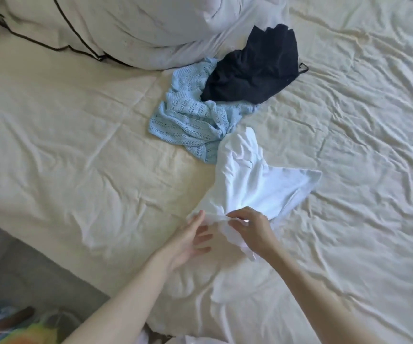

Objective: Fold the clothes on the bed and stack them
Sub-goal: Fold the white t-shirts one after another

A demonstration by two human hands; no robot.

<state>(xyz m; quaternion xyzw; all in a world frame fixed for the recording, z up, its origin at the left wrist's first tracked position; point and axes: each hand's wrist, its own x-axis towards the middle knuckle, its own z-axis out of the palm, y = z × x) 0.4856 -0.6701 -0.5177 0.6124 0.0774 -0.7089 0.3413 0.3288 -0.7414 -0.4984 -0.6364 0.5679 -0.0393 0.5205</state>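
A white top [245, 184] lies bunched on the bed [76, 145], its near edge pinched in the right hand [252, 229]; the left hand [190, 238] is spread loosely beside it. Beyond: blue knit [188, 120] under black garment [252, 73]. Motion blurs the fingers.

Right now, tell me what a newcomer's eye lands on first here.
First the black garment, crumpled in the middle of the cream bed sheet and overlapping a light blue knit. Then the white garment nearer the person, its near edge pinched by the right hand, with the left hand open beside it.
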